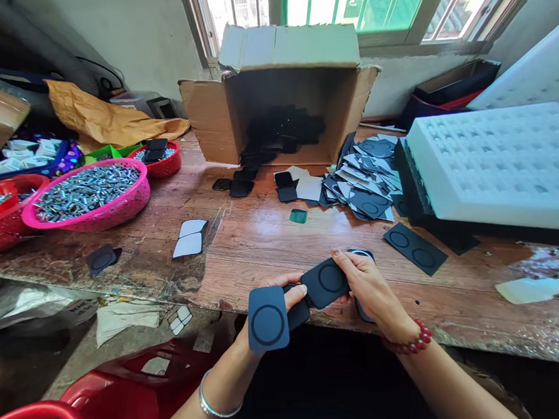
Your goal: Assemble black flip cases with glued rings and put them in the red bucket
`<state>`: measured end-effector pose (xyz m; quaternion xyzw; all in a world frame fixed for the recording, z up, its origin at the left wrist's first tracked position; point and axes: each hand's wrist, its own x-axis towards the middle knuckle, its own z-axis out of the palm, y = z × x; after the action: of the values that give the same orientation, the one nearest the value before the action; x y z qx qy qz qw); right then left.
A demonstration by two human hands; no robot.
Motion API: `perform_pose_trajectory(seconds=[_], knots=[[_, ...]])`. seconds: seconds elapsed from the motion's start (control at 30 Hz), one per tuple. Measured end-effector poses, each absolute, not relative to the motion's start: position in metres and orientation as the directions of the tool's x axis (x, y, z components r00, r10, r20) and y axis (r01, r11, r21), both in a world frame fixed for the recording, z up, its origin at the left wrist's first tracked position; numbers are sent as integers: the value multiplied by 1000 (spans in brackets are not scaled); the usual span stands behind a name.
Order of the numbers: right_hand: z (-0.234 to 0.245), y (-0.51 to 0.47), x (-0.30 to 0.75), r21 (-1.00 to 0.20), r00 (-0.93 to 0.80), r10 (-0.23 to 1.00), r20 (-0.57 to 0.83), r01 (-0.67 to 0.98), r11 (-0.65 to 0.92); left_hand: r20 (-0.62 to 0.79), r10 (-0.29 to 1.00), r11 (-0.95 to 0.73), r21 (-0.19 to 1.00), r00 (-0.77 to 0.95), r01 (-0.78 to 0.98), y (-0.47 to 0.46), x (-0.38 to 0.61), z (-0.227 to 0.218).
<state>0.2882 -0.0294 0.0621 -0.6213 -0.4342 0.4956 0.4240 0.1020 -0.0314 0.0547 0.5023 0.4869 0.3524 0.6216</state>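
My left hand (292, 290) grips a dark folding pad (268, 319) of square panels, its thumb lying over the middle panel. A ring is printed on the panel at the left, which hangs over my wrist. My right hand (367, 283) pinches the upper right corner of another ring-marked panel (327, 283), held just above the table's front edge. Whether this panel is joined to the others I cannot tell. Partly hidden behind my right hand is a further dark piece (366, 312). Dark sheets with rings (415, 248) lie to the right.
An open cardboard box (209, 122) with black pieces inside stands at the back. Beside it are a heap of dark and white sheets (368, 178) and a white foam tray (496, 162). A pink basket (139, 197) of metal parts sits left; a red chair (115, 400) stands below.
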Motion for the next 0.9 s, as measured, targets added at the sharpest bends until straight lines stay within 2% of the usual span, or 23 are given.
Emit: perform_pose_trajectory(seconds=[0.07,0.17,0.33,0.63,0.73,0.8,0.87,0.9], knots=[[62,-29,300,-956,139,950,-280,50,-289,-319,911,333,943,261,-10,-30,103,54],[62,-32,318,-966,178,950,-258,-31,-256,-397,894,422,901,207,-95,-25,102,52],[59,-38,325,-968,115,961,-250,-53,-246,-448,875,477,863,185,-165,-22,105,49],[53,-46,301,-963,-54,963,-265,-42,-267,-435,881,458,882,184,-108,-25,103,55],[51,-49,314,-973,-69,974,-216,100,-209,-382,922,385,921,60,-60,-13,82,57],[51,-50,333,-946,18,997,-81,312,-82,-314,947,311,949,-73,-48,0,62,54],[50,-53,358,-834,25,996,89,549,61,-230,958,238,971,-169,27,13,38,50],[48,-55,371,-765,-24,991,133,633,118,-191,964,212,973,-186,95,19,27,48]])
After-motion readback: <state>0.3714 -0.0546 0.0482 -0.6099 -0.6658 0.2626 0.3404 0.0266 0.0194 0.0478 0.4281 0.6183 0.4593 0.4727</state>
